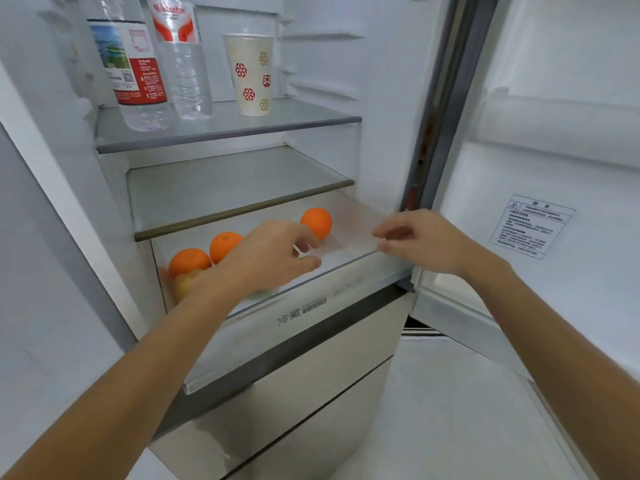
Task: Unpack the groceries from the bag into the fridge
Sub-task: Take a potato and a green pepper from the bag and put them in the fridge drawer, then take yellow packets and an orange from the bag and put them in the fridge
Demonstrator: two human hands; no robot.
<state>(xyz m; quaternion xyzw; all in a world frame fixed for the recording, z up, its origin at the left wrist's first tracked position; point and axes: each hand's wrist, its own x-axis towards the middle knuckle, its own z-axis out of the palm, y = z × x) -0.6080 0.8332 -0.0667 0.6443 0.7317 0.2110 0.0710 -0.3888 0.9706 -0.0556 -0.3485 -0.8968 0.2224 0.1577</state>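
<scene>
The fridge stands open with its clear crisper drawer [349, 271] pulled out. Three oranges lie in the drawer: one at the left [188, 260], one beside it [224, 244], one further right [317, 221]. A pale yellowish fruit [185, 284] sits under the left orange, partly hidden by my forearm. My left hand [273, 254] hovers over the drawer with fingers apart and nothing in it. My right hand [424, 242] is at the drawer's right rim, fingertips touching its edge. No bag is in view.
On the top glass shelf [225, 133] stand two water bottles, a large one [130, 64] and a smaller one [185, 60], and a patterned paper cup [252, 76]. The middle shelf [239, 188] holds nothing. The open door [554, 168] is at the right.
</scene>
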